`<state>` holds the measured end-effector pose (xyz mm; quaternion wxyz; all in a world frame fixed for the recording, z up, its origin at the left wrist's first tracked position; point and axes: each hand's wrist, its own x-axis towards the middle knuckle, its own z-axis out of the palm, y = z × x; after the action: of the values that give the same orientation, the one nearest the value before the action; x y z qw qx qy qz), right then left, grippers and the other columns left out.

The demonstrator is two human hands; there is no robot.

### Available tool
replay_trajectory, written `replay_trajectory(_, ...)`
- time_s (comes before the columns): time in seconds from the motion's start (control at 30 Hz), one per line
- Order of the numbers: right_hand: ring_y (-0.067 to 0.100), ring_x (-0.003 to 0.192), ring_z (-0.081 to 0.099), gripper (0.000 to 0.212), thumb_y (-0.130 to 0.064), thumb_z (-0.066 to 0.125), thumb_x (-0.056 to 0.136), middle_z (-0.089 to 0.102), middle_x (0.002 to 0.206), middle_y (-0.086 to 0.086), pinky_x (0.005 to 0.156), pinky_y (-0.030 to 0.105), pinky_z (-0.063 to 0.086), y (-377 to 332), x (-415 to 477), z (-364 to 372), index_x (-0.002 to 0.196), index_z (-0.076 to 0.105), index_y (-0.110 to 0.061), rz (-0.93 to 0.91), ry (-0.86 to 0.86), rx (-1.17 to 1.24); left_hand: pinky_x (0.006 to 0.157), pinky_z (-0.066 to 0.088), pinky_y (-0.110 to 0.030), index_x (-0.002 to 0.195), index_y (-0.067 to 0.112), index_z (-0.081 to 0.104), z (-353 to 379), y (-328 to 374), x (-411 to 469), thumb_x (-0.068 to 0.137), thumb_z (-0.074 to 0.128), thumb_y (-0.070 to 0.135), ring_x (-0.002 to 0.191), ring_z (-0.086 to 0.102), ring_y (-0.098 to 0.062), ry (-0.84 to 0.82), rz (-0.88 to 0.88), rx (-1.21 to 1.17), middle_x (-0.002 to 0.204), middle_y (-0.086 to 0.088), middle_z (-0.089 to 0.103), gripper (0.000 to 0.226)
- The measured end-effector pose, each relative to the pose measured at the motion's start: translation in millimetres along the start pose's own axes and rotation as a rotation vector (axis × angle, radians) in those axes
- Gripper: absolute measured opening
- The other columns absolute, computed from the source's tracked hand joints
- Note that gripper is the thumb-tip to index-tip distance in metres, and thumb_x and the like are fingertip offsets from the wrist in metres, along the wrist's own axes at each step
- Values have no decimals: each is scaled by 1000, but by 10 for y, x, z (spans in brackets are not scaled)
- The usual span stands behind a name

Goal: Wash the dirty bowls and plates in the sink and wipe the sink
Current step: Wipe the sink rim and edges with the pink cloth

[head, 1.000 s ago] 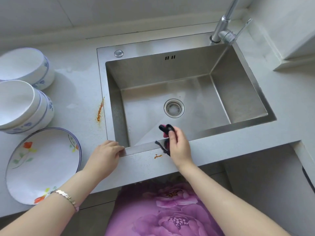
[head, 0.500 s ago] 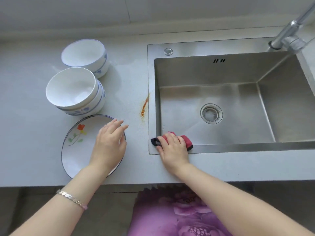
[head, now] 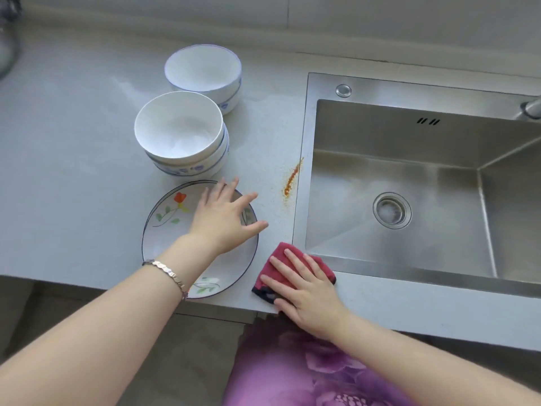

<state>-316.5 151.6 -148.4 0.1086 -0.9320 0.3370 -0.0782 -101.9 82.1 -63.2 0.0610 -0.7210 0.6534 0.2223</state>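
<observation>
A steel sink [head: 380,92] fills the right half, with its drain [head: 392,210] in the middle of the basin. My right hand [head: 304,285] presses flat with straight fingers on a red cloth [head: 282,260] at the sink's near left corner. My left hand [head: 225,215] lies with spread fingers over a flowered plate [head: 172,235] on the counter. Behind the plate stands a stack of white bowls [head: 181,136], and a single white bowl [head: 205,71] stands farther back. An orange smear [head: 291,180] runs along the counter beside the sink's left rim.
The grey counter [head: 73,171] stretches left of the dishes to a wall at the back. The tap's base [head: 531,108] shows at the right edge. A purple flowered garment [head: 307,370] hangs below the counter's front edge.
My right hand slid the cloth left from the sink's front rim onto the counter corner and spread it flat. My left hand stayed over the plate. The view shifted left.
</observation>
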Motion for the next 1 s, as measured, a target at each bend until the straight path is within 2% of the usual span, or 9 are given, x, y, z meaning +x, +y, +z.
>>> replay_trajectory(0.2, 26, 128, 46, 38, -42, 39, 89, 57, 132, -1, 104, 42, 31, 492, 802, -12, 118, 63, -34, 20, -17, -31, 118, -1, -40, 138, 38, 35, 8, -2, 37, 80, 44, 70, 145, 1, -17, 15, -27, 22, 157, 4, 12, 67)
replay_trajectory(0.27, 28, 126, 49, 40, -40, 38, 88, 57, 132, 0, 101, 40, 39, 705, 1131, -148, 118, 64, -33, 156, 6, -40, 118, -3, -39, 139, 38, 34, 4, -5, 30, 80, 45, 69, 145, 1, -16, 8, -30, 6, 157, 5, 12, 67)
replay_trajectory(0.37, 32, 133, 40, 39, -34, 39, 92, 50, 139, 5, 102, 44, 37, 875, 1438, -281, 124, 61, -25, 376, 15, 12, 117, -3, -36, 142, 31, 31, -8, -18, 63, 84, 43, 65, 144, 4, -15, 35, -49, -4, 157, 5, 14, 68)
replay_trajectory(0.47, 32, 117, 57, 36, -31, 42, 87, 63, 123, 5, 93, 38, 46, 706, 1303, -161, 108, 70, -22, 40, 97, -9, 117, 0, -33, 142, 22, 32, -19, -44, 119, 87, 45, 60, 143, 14, -14, 101, -87, -30, 154, 3, 22, 69)
replay_trajectory(0.57, 29, 121, 54, 37, -38, 37, 95, 60, 128, 2, 103, 40, 32, 621, 1284, -59, 107, 69, -26, -186, 64, 53, 116, 3, -33, 141, 18, 35, 6, -27, 135, 85, 42, 61, 141, 17, -15, 104, -112, -43, 152, 2, 27, 71)
replay_trajectory(0.73, 30, 125, 50, 44, -44, 34, 86, 58, 131, 0, 108, 48, 30, 765, 1967, -117, 119, 63, -35, 29, -88, 15, 116, 5, -33, 136, 16, 42, -36, 22, 160, 77, 31, 66, 138, 24, -17, 97, -117, 0, 145, 0, 36, 79)
replay_trajectory(0.87, 27, 143, 20, 61, -52, 13, 86, 35, 150, -1, 114, 45, 4, 1038, 2189, -182, 134, 46, -38, 206, -114, 50, 116, 3, -33, 136, 16, 41, -116, 81, 169, 60, 8, 68, 137, 26, -16, 59, -135, 35, 144, 1, 36, 97)
replay_trajectory(0.93, 25, 143, 15, 54, -51, 17, 91, 30, 152, -2, 110, 39, 7, 1326, 2199, -264, 136, 42, -39, 354, -60, 37, 116, 3, -33, 135, 16, 42, -172, 114, 173, 53, -1, 63, 136, 28, -16, 29, -135, 53, 143, 1, 38, 104)
replay_trajectory(1.0, 27, 139, 20, 41, -40, 33, 98, 30, 151, 1, 106, 37, 21, 1688, 2158, -370, 138, 41, -37, 495, -45, 78, 117, 4, -33, 135, 14, 42, -207, 150, 209, 58, 3, 61, 133, 33, -17, 27, -119, 45, 140, 0, 42, 98)
